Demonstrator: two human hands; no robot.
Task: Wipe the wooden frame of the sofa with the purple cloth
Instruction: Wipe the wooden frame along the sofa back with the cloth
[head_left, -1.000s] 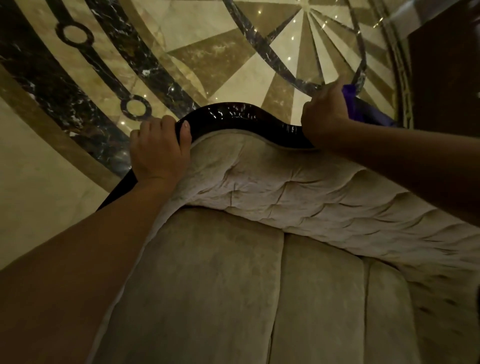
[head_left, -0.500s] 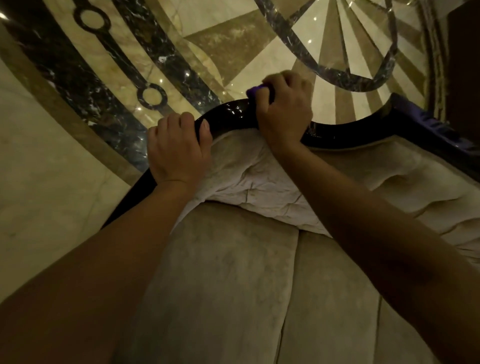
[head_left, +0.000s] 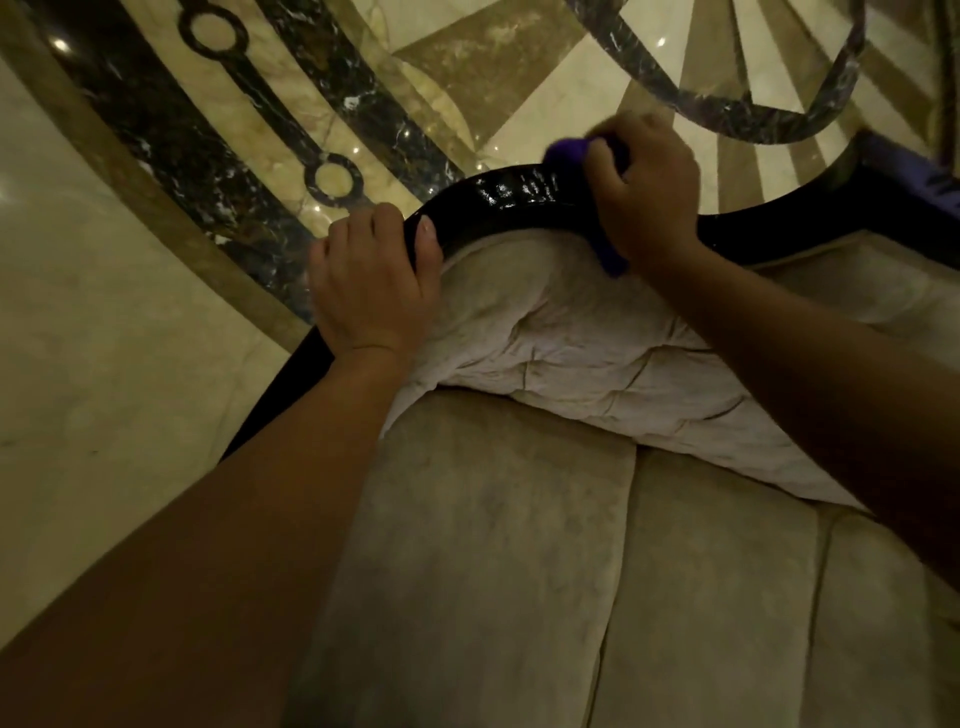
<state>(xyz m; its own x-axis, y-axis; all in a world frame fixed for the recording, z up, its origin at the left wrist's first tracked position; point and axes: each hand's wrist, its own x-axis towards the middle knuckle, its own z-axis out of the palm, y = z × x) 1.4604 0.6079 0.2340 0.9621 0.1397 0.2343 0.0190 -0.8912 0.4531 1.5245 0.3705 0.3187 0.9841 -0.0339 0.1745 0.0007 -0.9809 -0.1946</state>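
Head view: the dark glossy wooden frame (head_left: 511, 200) curves across the upper middle of the picture, along the top of the sofa's pale padded back (head_left: 561, 338). The left hand (head_left: 371, 283), left of centre, grips the frame with fingers curled over it and thumb on top. The right hand (head_left: 647, 195), upper right, clutches the purple cloth (head_left: 566, 153) against the frame. Cushions (head_left: 493, 571) fill the bottom; patterned marble floor (head_left: 156, 312) lies beyond.

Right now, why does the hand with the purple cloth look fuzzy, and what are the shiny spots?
Head view: the right hand and purple cloth are smeared, likely motion blur; the dark wooden frame and marble floor glint under dim light.
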